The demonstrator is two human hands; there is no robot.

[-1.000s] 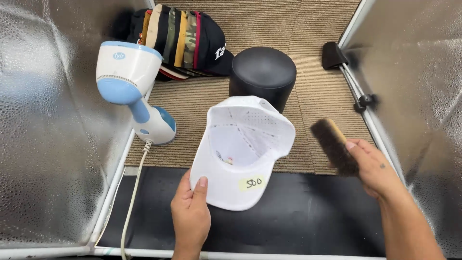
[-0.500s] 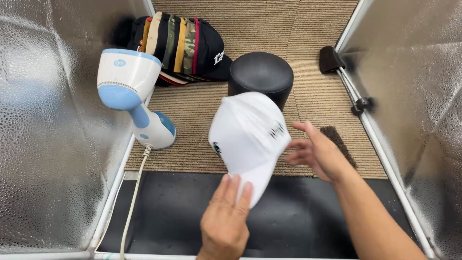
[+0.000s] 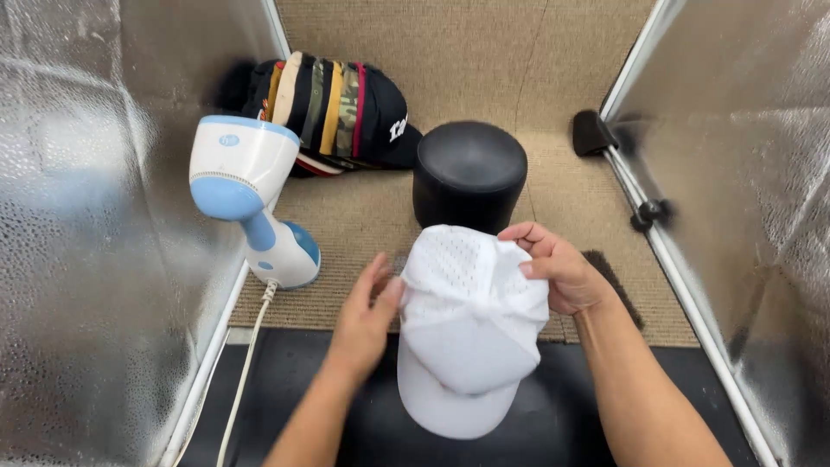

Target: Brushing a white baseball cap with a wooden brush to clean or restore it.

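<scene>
A white perforated cap sits crown-up between my hands, its brim pointing toward me. My left hand touches the cap's left side with fingers spread along the crown. My right hand grips the crown's back right edge, fingers curled over it. Just beyond the cap stands a black round cap form. A dark brush lies on the mat, mostly hidden behind my right hand.
A white and blue handheld steamer stands at the left, its white cord trailing toward me. A stack of coloured caps lies at the back. Silver reflective walls close in both sides. A black clamp sits at the right.
My right hand put the brush down on the mat and took hold of the cap. The cap was turned over from inside-up to crown-up, and my left hand shifted to its side.
</scene>
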